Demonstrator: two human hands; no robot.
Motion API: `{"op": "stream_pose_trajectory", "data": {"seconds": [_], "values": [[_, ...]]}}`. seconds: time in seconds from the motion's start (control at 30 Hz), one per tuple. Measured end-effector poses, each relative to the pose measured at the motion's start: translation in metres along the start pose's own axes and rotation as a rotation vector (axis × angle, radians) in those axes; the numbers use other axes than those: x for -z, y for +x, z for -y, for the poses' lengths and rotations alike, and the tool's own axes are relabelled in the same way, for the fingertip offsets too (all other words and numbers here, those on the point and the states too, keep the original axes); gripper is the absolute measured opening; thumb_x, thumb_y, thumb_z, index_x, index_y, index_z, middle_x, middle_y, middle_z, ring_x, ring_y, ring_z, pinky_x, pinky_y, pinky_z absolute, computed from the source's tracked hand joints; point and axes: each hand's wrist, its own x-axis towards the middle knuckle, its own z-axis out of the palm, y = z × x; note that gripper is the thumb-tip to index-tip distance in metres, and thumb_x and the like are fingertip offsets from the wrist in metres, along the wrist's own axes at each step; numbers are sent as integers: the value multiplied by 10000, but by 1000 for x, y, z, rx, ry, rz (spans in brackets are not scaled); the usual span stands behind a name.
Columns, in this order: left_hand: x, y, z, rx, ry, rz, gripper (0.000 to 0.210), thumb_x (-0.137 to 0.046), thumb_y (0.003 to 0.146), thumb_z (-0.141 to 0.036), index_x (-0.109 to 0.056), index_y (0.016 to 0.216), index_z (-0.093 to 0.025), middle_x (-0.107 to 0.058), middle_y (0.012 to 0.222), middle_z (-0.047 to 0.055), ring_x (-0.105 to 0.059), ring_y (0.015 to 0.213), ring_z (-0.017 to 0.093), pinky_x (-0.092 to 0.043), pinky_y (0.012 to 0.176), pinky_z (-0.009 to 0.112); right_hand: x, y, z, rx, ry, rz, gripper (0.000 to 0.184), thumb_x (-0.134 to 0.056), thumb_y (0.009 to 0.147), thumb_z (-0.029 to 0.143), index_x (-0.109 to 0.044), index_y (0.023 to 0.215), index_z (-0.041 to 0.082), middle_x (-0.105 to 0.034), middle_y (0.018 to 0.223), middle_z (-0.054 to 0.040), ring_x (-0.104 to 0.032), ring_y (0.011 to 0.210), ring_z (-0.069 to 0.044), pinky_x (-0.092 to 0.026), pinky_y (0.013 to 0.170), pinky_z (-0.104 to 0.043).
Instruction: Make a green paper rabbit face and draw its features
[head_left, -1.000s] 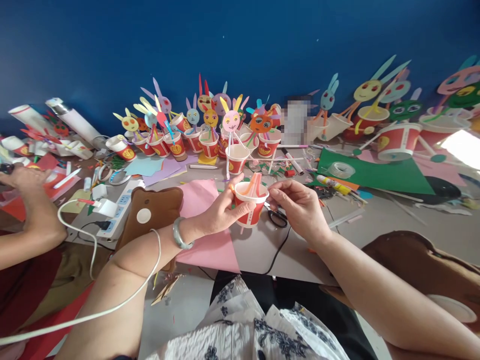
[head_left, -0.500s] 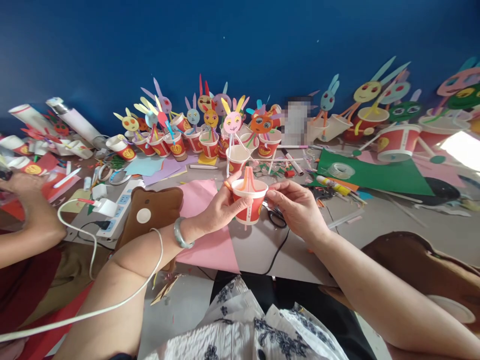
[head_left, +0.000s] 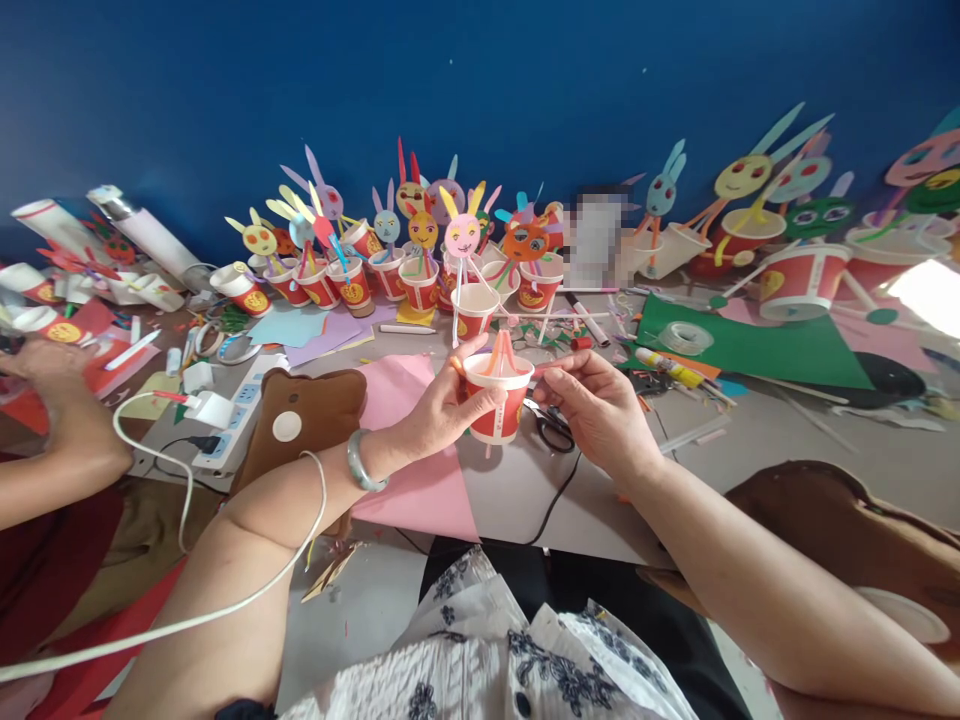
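Desk (head_left: 502, 500) runs under and past both your hands, cluttered. Paper-cup figures (head_left: 463, 238) line up beyond your hands; bumping them could topple a few if you reach too far forward. Pink sheet (head_left: 420, 480) lies beneath your left hand and wrist, could crease if you lean on it. White cord (head_left: 225, 615) drapes over your left forearm, behind the hand; a snag there could jerk your hold.

Left hand (head_left: 446, 410) is curled round the cup's side, thumb across the front wall. Right hand (head_left: 604, 400) has thumb and index nearly together by the rim on its side; can't tell if they pinch anything. Red paper cup (head_left: 514, 412) sits between your two hands, roughly upright. Squeeze too hard with the left and the thin wall likely dents; a sideways pull from the right could tip it.

Scissors (head_left: 553, 432) lie just below your right fingers, easy to knock if that hand drops. Orange strips (head_left: 504, 352) rise inside the cup, right of your left fingers; a brush could bend them. Pale stub (head_left: 488, 451) pokes out under the cup, below your left thumb; pressing down on the desk might push it up
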Motion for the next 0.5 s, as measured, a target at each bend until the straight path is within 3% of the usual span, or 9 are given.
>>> {"op": "stream_pose_trajectory", "data": {"seconds": [0.23, 0.5], "values": [[1, 6, -6, -3, -119, 10, 467, -813, 838, -554, -705, 1147, -221, -765, 1230, 97, -708, 1129, 247, -562, 1004, 392, 0, 0, 0, -37, 26, 8, 427, -904, 707, 563, -661, 821, 230, -701, 698, 11, -619, 587, -121, -518, 562, -258], [10, 9, -5, 27, -73, -92, 475, -858, 780, -560, -713, 1053, -200, -782, 1143, 83, -709, 1020, 211, -552, 916, 345, 2, 2, 0, -68, 7, 3, 413, -889, 724, 517, -676, 925, 226, -773, 839, -23, -617, 589, -120, -506, 557, -266]]}}
